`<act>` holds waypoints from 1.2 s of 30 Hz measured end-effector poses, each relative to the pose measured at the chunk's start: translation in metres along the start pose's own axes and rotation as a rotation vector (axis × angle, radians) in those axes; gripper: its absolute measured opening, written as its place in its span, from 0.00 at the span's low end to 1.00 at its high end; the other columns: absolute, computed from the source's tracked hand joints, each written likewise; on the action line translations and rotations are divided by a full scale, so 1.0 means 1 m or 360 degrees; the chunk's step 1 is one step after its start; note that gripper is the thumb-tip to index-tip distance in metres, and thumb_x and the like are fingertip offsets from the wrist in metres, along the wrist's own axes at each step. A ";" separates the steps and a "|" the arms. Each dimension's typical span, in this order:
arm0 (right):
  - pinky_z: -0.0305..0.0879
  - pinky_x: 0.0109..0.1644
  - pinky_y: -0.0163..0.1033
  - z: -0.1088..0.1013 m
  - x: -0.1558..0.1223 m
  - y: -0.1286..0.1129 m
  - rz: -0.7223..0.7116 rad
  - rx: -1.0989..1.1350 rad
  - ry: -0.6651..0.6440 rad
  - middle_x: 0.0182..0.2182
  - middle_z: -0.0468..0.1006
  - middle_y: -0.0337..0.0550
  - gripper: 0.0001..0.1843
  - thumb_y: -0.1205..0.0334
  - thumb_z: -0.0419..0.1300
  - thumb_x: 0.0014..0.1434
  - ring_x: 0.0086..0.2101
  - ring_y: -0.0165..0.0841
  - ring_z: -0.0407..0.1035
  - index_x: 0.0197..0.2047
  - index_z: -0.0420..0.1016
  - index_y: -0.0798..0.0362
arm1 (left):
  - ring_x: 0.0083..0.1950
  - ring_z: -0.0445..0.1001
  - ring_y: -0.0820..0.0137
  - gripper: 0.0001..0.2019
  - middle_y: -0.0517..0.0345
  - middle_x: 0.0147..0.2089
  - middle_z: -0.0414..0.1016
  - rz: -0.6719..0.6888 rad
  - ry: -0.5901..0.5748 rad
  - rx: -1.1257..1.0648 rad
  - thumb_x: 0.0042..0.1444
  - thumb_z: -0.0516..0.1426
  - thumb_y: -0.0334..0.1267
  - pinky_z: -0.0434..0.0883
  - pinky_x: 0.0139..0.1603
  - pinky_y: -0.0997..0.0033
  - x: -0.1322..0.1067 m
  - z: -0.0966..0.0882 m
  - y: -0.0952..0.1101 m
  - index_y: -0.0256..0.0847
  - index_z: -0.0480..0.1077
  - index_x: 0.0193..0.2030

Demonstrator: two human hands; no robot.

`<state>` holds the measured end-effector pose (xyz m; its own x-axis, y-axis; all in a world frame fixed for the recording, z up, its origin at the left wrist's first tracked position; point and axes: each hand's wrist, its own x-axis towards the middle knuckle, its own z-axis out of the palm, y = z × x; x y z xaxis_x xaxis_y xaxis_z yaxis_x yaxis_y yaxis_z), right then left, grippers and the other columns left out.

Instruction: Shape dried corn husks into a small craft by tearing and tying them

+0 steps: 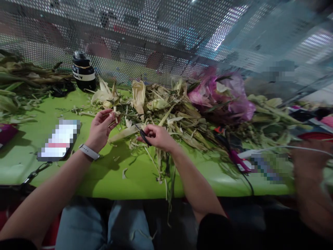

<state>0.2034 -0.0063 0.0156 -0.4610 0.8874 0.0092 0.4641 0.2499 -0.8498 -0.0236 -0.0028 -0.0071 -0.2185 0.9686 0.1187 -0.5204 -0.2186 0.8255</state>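
My left hand (104, 124) pinches the stem end of a pale corn husk bundle (106, 95), whose leaves flare upward above my fingers. My right hand (157, 136) is closed around black-handled scissors (144, 137), with the blades pointing up and left toward my left hand. Between and beyond my hands lies a heap of dried corn husks (182, 128) on the green table (109, 180). Another pale husk bundle (138, 94) stands up among the heap. Trimmed scraps and thin strips lie below my right hand, some hanging over the table's front edge.
A phone (61, 139) lies left of my left forearm. A black bottle (83, 73) stands behind, near a perforated metal screen (145, 45). Pink plastic bag (223, 93) and magenta-handled tool (238, 161) are to the right. Another person's arm (309, 173) reaches in at far right.
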 end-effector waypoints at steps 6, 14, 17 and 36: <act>0.51 0.24 0.32 -0.004 0.000 0.001 0.0062 -0.0064 -0.0193 0.22 0.66 0.33 0.23 0.44 0.69 0.46 0.22 0.24 0.58 0.30 0.65 0.53 | 0.33 0.74 0.78 0.09 0.60 0.36 0.76 -0.0045 0.0008 -0.0043 0.50 0.65 0.30 0.76 0.41 0.73 0.000 0.000 0.003 0.39 0.73 0.38; 0.51 0.25 0.32 -0.002 0.001 0.001 0.0084 -0.0004 -0.0149 0.22 0.66 0.33 0.25 0.44 0.70 0.45 0.22 0.25 0.58 0.30 0.65 0.53 | 0.35 0.75 0.76 0.08 0.59 0.37 0.76 -0.0101 -0.0031 -0.0074 0.51 0.65 0.31 0.77 0.44 0.70 0.000 -0.001 0.002 0.39 0.75 0.39; 0.53 0.25 0.33 -0.002 0.002 0.003 0.0068 0.0022 -0.0147 0.23 0.66 0.33 0.25 0.44 0.70 0.45 0.23 0.25 0.59 0.30 0.64 0.53 | 0.36 0.75 0.76 0.08 0.58 0.39 0.77 -0.0130 -0.0041 -0.0087 0.51 0.65 0.30 0.77 0.46 0.68 0.000 -0.001 0.001 0.40 0.75 0.39; 0.59 0.28 0.33 0.001 0.003 -0.001 0.0049 0.0184 -0.0261 0.27 0.69 0.35 0.25 0.45 0.71 0.45 0.26 0.26 0.64 0.32 0.66 0.54 | 0.36 0.78 0.76 0.05 0.59 0.36 0.78 -0.0254 -0.0075 -0.0176 0.55 0.60 0.28 0.77 0.50 0.67 -0.003 0.006 0.005 0.39 0.73 0.39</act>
<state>0.2012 -0.0044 0.0160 -0.5692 0.8166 -0.0953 0.3940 0.1692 -0.9034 -0.0210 -0.0066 -0.0001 -0.0880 0.9959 0.0190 -0.6337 -0.0707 0.7704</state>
